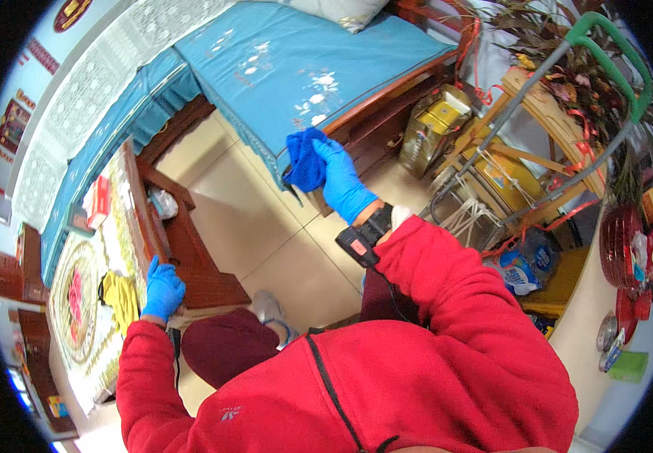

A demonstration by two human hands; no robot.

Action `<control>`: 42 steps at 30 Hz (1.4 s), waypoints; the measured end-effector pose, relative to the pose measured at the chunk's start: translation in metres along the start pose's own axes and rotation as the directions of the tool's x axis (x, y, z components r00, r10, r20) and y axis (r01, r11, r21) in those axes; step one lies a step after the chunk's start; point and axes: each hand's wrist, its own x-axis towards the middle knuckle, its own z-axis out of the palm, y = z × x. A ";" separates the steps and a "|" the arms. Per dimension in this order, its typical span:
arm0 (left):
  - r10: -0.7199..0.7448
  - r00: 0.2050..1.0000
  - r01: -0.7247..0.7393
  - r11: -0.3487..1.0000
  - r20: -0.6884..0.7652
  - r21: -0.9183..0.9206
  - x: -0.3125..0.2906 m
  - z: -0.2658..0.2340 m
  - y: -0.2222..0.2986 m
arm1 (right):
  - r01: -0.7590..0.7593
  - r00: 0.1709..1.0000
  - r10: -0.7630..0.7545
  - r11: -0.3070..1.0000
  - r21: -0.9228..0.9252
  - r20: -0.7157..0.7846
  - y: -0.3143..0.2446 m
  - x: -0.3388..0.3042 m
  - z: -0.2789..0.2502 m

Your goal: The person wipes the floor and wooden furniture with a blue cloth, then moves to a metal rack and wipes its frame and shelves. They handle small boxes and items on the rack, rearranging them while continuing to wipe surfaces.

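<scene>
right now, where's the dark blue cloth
The dark blue cloth is in the right hand, upper middle of the head view, near the flowered cover.

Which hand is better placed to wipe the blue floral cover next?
Probably the right hand: it holds the blue cloth near a corner of the blue floral cover. The left hand is farther off, by the table.

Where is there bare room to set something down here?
The blue, white-flowered fabric cover lies bare between the pale patterned pillow and the crumpled blue cloth in the blue-gloved right hand. Pale floor tiles lie open between that cover and the reddish-brown wooden furniture. Right of the hand is crowded: plastic-wrapped yellow package, pale wooden frame.
</scene>
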 end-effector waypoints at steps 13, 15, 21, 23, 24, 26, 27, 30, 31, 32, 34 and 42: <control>0.012 0.995 -0.021 0.997 0.103 0.080 -0.001 -0.017 0.009 | -0.057 0.986 0.040 0.994 -0.094 -0.165 -0.030 -0.017 -0.012; 0.032 0.997 -0.038 0.996 0.074 0.085 0.000 -0.018 0.011 | -0.003 0.984 -0.019 0.993 -0.119 -0.177 -0.029 -0.010 -0.024; 0.044 0.996 -0.053 0.991 0.076 0.123 0.003 -0.023 0.013 | 0.062 0.964 -0.069 0.997 -0.037 -0.256 -0.067 0.016 -0.075; 0.035 0.997 -0.039 0.997 0.069 0.063 0.002 -0.023 0.013 | 0.125 0.954 -0.109 0.991 0.042 -0.278 -0.087 0.022 -0.091; 0.034 0.998 -0.037 0.998 0.054 0.052 0.000 -0.023 0.013 | 0.166 0.916 -0.133 0.985 0.055 -0.378 -0.093 0.022 -0.096; 0.046 0.999 -0.045 0.994 -0.009 0.095 -0.001 -0.021 0.014 | 0.195 0.941 -0.145 0.971 0.140 -0.307 -0.102 0.019 -0.101; 0.061 0.998 -0.058 0.987 -0.014 0.151 -0.001 -0.020 0.014 | 0.215 0.943 -0.172 0.969 0.126 -0.286 -0.105 0.015 -0.101; 0.088 0.996 -0.084 0.990 -0.023 0.116 -0.002 -0.016 0.011 | 0.233 0.969 -0.220 0.964 0.124 -0.116 -0.117 0.001 -0.087; 0.086 0.996 -0.082 0.992 -0.034 0.096 -0.002 -0.015 0.010 | 0.230 0.973 -0.227 0.964 0.132 -0.036 -0.125 -0.002 -0.077; 0.103 0.994 -0.101 0.991 -0.025 0.086 -0.002 -0.014 0.010 | 0.239 0.971 -0.237 0.964 0.120 -0.031 -0.134 -0.005 -0.067; 0.131 0.991 -0.124 0.982 -0.034 0.142 -0.002 -0.013 0.008 | 0.240 0.969 -0.246 0.959 0.151 0.021 -0.148 -0.017 -0.044; 0.117 0.993 -0.114 0.987 -0.023 0.109 -0.001 -0.012 0.006 | 0.349 0.936 -0.336 0.924 0.158 -0.105 -0.175 -0.030 -0.031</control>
